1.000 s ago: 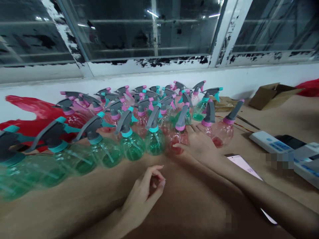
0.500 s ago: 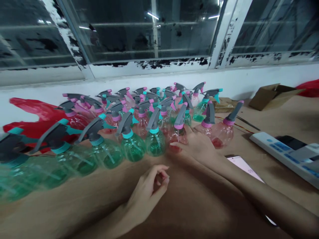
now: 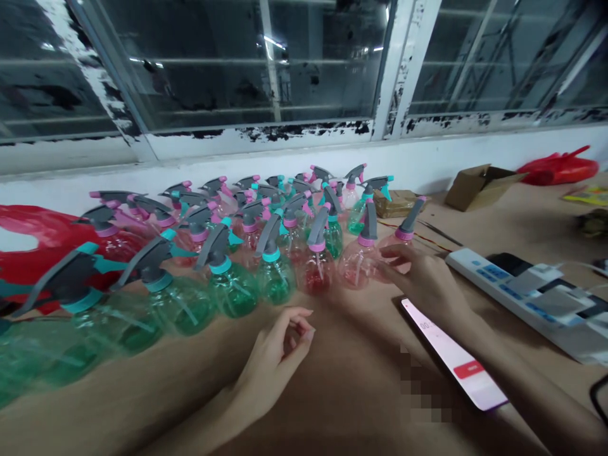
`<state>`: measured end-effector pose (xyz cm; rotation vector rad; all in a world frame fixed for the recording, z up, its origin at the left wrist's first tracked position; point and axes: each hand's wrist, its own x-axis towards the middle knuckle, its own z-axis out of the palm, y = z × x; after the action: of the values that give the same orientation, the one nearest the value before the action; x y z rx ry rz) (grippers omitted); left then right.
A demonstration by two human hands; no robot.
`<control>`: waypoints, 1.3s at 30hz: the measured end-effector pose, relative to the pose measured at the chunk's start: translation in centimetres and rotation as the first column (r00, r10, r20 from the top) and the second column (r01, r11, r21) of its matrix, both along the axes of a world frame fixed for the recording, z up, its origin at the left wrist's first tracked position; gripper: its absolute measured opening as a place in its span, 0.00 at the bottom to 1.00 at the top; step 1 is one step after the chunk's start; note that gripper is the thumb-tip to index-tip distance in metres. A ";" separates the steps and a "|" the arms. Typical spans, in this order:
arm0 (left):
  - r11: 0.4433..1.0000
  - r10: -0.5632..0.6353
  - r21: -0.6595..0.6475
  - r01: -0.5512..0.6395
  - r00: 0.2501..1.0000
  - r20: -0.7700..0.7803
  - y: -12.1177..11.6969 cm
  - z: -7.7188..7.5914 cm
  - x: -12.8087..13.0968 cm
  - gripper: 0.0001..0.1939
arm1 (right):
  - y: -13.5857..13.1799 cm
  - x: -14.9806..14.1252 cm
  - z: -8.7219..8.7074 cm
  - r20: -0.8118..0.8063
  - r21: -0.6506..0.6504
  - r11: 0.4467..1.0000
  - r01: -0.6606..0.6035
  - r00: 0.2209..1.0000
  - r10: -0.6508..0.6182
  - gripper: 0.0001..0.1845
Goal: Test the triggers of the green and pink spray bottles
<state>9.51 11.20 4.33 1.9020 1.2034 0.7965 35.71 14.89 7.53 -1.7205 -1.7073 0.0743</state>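
Observation:
My left hand (image 3: 280,354) rests on the table in front of the spray bottles, its fingers loosely curled, thumb and forefinger apart, holding nothing. At the right end of the front row, my right hand (image 3: 422,278) has thumb and fingers spread. It partly covers the rightmost pink spray bottle (image 3: 393,242); whether it touches that bottle I cannot tell. Just left of the fingers stands a clear pink spray bottle (image 3: 354,265), beside one with red liquid (image 3: 316,272). Green spray bottles with teal collars (image 3: 277,278) continue the front row leftward. Their trigger heads are grey.
Several more spray bottles stand behind, against the white wall. A phone (image 3: 451,354) lies beneath my right forearm. Right of it is a white power strip (image 3: 513,297) with plugs. Further back are an opened cardboard box (image 3: 475,187) and red plastic bags (image 3: 558,170).
My right hand has moved right, from the red-liquid spray bottle to the rightmost pink one. My left hand keeps its pose. The view has swung slightly right, showing more of the phone and power strip.

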 end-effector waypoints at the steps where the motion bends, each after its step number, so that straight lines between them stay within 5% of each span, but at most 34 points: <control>1: 1.000 -0.003 0.002 0.003 1.000 -0.001 0.0 0.0 0.2 0.09 | 0.2 0.2 -0.2 0.016 -0.001 1.000 0.026 1.000 -0.026 0.16; 9: 1.000 -0.021 0.009 0.021 1.000 -0.002 -0.1 -0.3 1.2 0.09 | 2.6 -0.8 -1.5 0.080 -0.028 0.998 0.049 0.996 -0.047 0.32; 19: 0.999 -0.038 -0.031 0.039 0.999 0.027 -0.2 0.2 2.2 0.08 | 1.0 -1.1 -1.2 0.156 -0.028 0.999 0.042 0.987 -0.037 0.24; 26: 0.998 -0.021 0.060 0.018 0.999 0.041 -0.8 1.3 2.1 0.08 | -3.3 -3.0 -2.0 0.170 -0.018 0.995 -0.100 0.980 0.102 0.26; 31: 0.975 -0.088 0.211 0.069 0.993 0.081 -0.9 2.5 1.4 0.20 | -5.5 -6.1 -2.4 0.086 0.086 0.962 -0.261 0.963 0.254 0.19; 35: 0.980 -0.093 0.183 0.081 0.994 0.061 -1.1 3.8 0.9 0.31 | -6.6 -8.8 -2.8 -0.038 0.091 0.931 -0.353 0.933 0.357 0.14; 39: 0.985 -0.122 0.140 0.102 0.983 0.140 -1.3 4.7 -0.1 0.29 | -6.9 -11.6 -3.5 -0.232 0.074 0.867 -0.492 0.838 0.495 0.23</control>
<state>9.40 9.86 9.02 1.9601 0.9646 0.9591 24.10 7.97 4.04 -1.1609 -1.9117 0.4913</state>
